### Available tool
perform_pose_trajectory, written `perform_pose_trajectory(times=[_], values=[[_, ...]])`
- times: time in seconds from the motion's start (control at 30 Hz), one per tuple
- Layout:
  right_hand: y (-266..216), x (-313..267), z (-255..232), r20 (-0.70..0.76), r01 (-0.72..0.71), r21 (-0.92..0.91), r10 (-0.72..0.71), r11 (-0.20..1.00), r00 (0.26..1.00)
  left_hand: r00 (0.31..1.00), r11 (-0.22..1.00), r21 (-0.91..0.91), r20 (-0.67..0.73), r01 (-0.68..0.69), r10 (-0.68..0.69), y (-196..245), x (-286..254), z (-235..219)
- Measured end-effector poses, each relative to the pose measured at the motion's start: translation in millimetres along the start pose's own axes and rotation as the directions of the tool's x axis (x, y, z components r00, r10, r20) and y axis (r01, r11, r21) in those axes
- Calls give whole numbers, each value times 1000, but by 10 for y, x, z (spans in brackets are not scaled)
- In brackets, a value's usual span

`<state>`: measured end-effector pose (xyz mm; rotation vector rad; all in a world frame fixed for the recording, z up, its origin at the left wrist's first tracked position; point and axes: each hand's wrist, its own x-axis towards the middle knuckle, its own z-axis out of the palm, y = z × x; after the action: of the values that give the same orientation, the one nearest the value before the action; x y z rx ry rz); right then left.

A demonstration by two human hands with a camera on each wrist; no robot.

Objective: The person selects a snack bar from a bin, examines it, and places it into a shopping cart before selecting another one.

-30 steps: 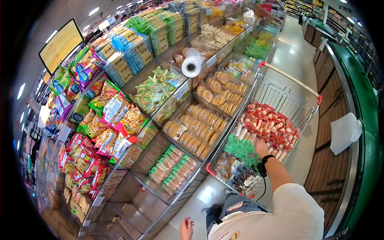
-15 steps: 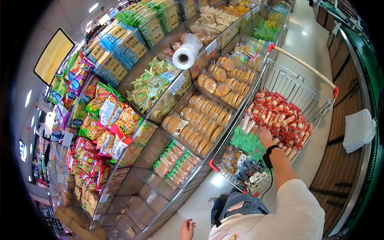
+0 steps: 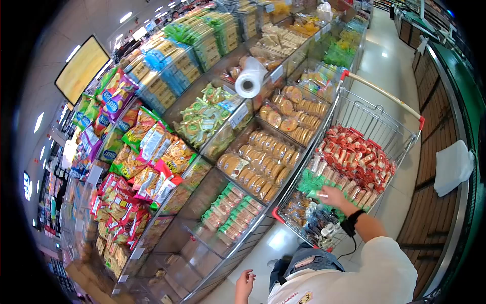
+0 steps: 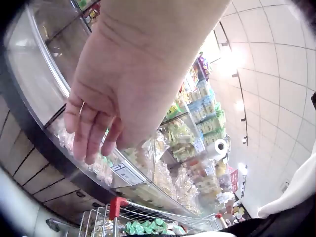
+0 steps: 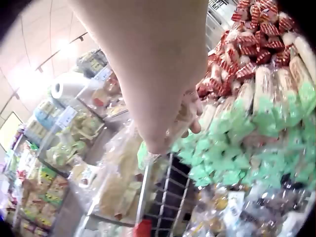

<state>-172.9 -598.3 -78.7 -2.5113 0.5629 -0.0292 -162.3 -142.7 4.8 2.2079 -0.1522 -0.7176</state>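
My right hand (image 3: 331, 196) is over the shopping cart (image 3: 277, 215), pinching a wrapped snack stick with a green end. In the right wrist view that green end (image 5: 142, 156) sticks out beyond the thumb, and clear wrapping (image 5: 183, 121) shows between thumb and fingers. Beneath the hand lie rows of green-ended snack sticks (image 5: 222, 145). Red-wrapped snacks (image 3: 354, 154) fill the cart behind them, and small dark and clear packets (image 3: 321, 225) lie at its front. My left hand (image 4: 123, 94) hangs beside the bins, fingers loosely bent, holding nothing.
Clear bins along the left hold round packaged cookies (image 3: 263, 152), green-ended snacks (image 3: 230, 213) and bagged chips (image 3: 121, 202). A plastic bag roll (image 3: 249, 83) sits above them. To the right runs a green-topped counter (image 3: 471, 101) with white bags (image 3: 453, 167).
My right hand has come up from among the snack sticks toward the cart's front, now with a green-ended one in its fingers. The left hand still hangs at my side; the head view shifted slightly.
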Motion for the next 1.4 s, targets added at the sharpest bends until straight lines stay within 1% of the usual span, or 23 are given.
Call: perform_pose_trajectory(times=[0.07, 0.13, 0.2, 0.23, 0.27, 0.3, 0.33, 0.37, 0.4, 0.43, 0.47, 0.5, 0.53, 0.57, 0.67, 0.7, 0.8, 0.9, 1.0, 1.1, 1.2, 1.3, 1.4], values=[[-416, -201, 160, -10, 48, 293, -47, 955, 999, 998, 999, 1, 25, -50, 50, 88, 66, -24], [-1125, -370, 69, 31, 129, 429, -157, 894, 987, 994, 995, -18, 50, -94, 95, 207, 143, -49], [-1437, -433, 546, 101, 172, 600, -287, 782, 953, 991, 972, -212, 60, -101, 116, 276, 212, -112], [-1764, -490, 451, 125, 302, 483, -406, 822, 905, 990, 946, -307, 56, -106, 129, 301, 249, -160], [-2084, -564, 319, 165, 437, 364, -519, 823, 839, 995, 909, -413, 50, -60, 89, 322, 272, -212], [-2280, -578, 353, 141, 563, 331, -630, 757, 764, 998, 857, -516, 45, -17, 46, 332, 281, -265], [-2449, -604, 407, 121, 678, 300, -732, 671, 670, 999, 789, -614, 41, 22, 5, 320, 276, -318], [-2586, -639, 437, 104, 777, 270, -820, 568, 563, 1000, 832, -555, 2, -19, 25, 280, 275, -362], [-2718, -663, 398, 134, 808, 241, -843, 538, 521, 998, 871, -489, -31, -57, 48, 255, 270, -411], [-2857, -663, 320, 161, 838, 208, -863, 504, 479, 999, 869, -494, -40, -37, 20, 315, 208, -497], [-2976, -653, 271, 185, 867, 171, -880, 467, 437, 999, 847, -529, -40, -47, 30, 248, 172, -541], [-3064, -650, 272, 159, 895, 167, -907, 413, 389, 998, 824, -563, -38, -59, 45, 161, 143, -581], [-3152, -648, 258, 169, 908, 171, -919, 383, 356, 997, 800, -596, -36, -71, 62, 113, 107, -628], [-3240, -648, 245, 179, 919, 175, -929, 354, 324, 998, 726, -685, -22, -61, 63, 107, 49, -683], [-3447, -679, 339, 191, 943, 181, -951, 278, 244, 997, 618, -783, -76, -73, 22, 84, -112, -843], [-3511, -689, 376, 190, 950, 180, -956, 256, 222, 994, 635, -769, -109, -79, -8, 52, -162, -882], [-3679, -739, 491, 190, 948, 227, -964, 225, 184, 980, 673, -723, -199, -156, 14, -137, -253, -952], [-3862, -809, 514, 224, 951, 244, -965, 191, 137, 985, 732, -672, -171, -114, -4, -344, -340, -1020], [-3965, -866, 606, 259, 955, 242, -960, 171, 106, 986, 772, -629, -163, -92, -15, -478, -422, -1089], [-4068, -917, 705, 258, 938, 296, -961, 179, 102, 998, 581, -812, -36, -54, 41, -541, -514, -1209], [-4210, -995, 701, 273, 916, 321, -950, 240, 153, 999, 369, -929, -5, -21, 46, -604, -566, -1303], [-4343, -1053, 735, 291, 895, 343, -938, 284, 186, 991, 393, -910, -100, -128, 91, -698, -584, -1361], [-4408, -1125, 837, 317, 859, 363, -915, 361, 251, 969, 482, -842, -232, -242, 81, -684, -653, -1452]])
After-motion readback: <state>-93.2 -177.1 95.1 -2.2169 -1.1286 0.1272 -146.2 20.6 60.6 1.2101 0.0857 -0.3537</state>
